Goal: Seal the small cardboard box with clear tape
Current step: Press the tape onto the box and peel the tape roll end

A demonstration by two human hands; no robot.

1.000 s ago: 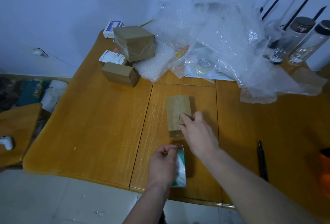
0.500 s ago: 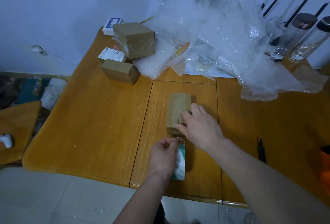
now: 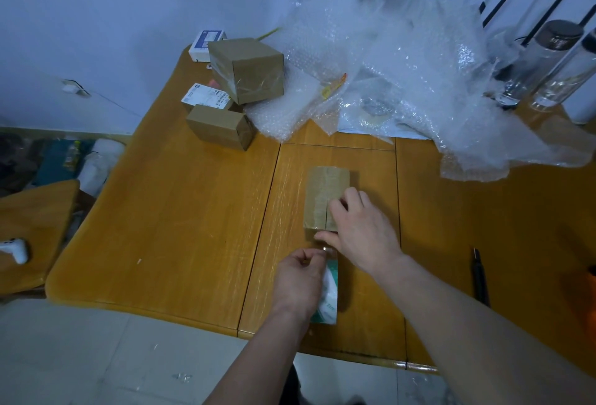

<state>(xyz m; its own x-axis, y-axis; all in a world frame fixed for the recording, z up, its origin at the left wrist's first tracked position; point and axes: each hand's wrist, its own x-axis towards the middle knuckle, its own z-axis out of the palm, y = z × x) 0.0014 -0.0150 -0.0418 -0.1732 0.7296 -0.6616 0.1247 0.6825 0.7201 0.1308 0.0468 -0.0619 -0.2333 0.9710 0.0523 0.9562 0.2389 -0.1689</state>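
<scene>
Pressing down on the small cardboard box [image 3: 322, 198] mid-table [image 3: 180, 211], my right hand [image 3: 361, 233] lies flat over its near end, fingers spread, gripping nothing. My left hand [image 3: 301, 278], just nearer me, is pinched shut on the tape roll [image 3: 329, 301]. Two other boxes [image 3: 248, 69] sit far left, beside bubble wrap [image 3: 403, 75].

This looks like a room at home used for packing parcels. At the upper left of the frame, taped cardboard boxes [image 3: 246, 70] and a labelled one [image 3: 206, 98] sit on the wooden counter [image 3: 167, 211]. Bubble wrap [image 3: 403, 65] heaps across the top, with glass bottles [image 3: 545, 62] at upper right.
</scene>
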